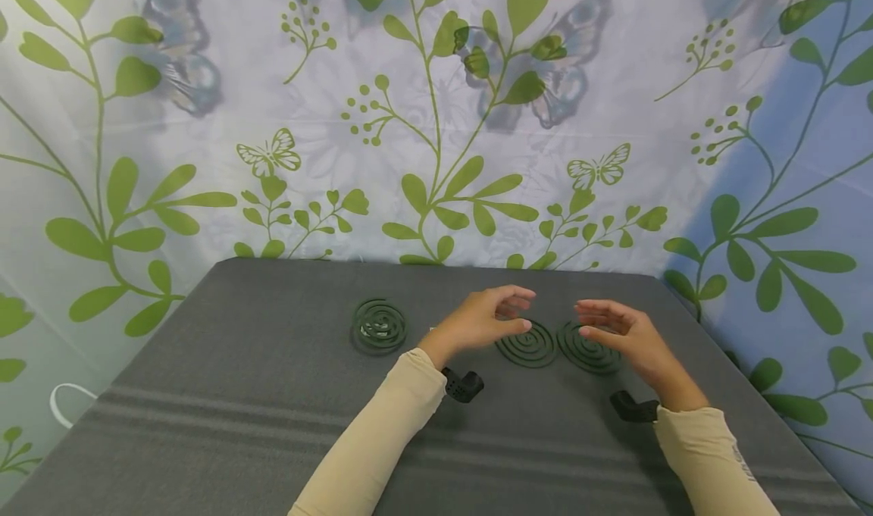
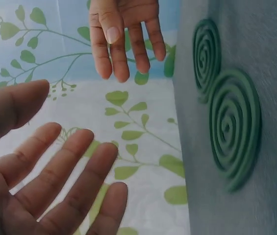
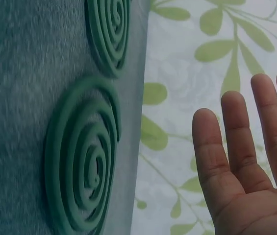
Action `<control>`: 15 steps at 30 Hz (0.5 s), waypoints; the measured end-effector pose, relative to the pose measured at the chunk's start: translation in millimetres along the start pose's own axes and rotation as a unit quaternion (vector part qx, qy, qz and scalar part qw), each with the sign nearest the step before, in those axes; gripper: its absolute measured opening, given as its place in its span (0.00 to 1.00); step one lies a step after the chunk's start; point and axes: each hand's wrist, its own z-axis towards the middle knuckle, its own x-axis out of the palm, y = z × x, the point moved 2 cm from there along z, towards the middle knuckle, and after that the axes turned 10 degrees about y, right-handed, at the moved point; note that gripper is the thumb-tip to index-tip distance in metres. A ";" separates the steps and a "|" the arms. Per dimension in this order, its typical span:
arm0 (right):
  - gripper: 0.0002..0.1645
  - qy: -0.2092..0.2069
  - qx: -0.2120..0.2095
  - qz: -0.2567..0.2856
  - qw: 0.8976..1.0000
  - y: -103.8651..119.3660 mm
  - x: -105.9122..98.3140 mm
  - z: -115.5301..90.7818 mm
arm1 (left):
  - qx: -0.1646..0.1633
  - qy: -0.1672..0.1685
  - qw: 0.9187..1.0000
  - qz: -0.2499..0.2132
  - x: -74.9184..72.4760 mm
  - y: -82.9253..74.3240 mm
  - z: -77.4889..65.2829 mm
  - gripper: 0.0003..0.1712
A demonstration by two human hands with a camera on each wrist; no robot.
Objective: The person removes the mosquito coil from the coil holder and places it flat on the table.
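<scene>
Two flat green mosquito coils lie side by side on the grey table in the head view: a middle coil (image 1: 527, 345) and a right coil (image 1: 589, 349). My left hand (image 1: 486, 317) hovers over the middle coil's left edge, fingers relaxed and holding nothing. Over the right coil is my right hand (image 1: 624, 334), likewise bare, its palm turned towards the left hand. A third coil (image 1: 379, 326), with a small pale piece showing through its gaps, lies to the left. In the left wrist view, both hands have their fingers spread apart from the coils.
The grey cloth-covered table (image 1: 273, 425) ends at a hanging leaf-patterned curtain (image 1: 327, 122). Black wrist mounts (image 1: 464, 386) sit under both wrists. A white loop (image 1: 64, 404) shows past the table's left edge.
</scene>
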 end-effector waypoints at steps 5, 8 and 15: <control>0.26 0.014 0.005 -0.009 1.000 3.7 10.5 4.3 | 0.014 -0.006 1.000 0.024 -6.2 5.2 -11.5 0.28; 0.28 0.025 -0.004 -0.009 1.000 6.4 17.5 6.4 | 0.020 -0.014 0.999 0.037 -8.9 8.7 -18.1 0.27; 0.31 0.046 -0.004 0.004 0.999 9.9 32.8 11.7 | 0.049 -0.024 0.997 0.052 -12.6 16.3 -33.3 0.25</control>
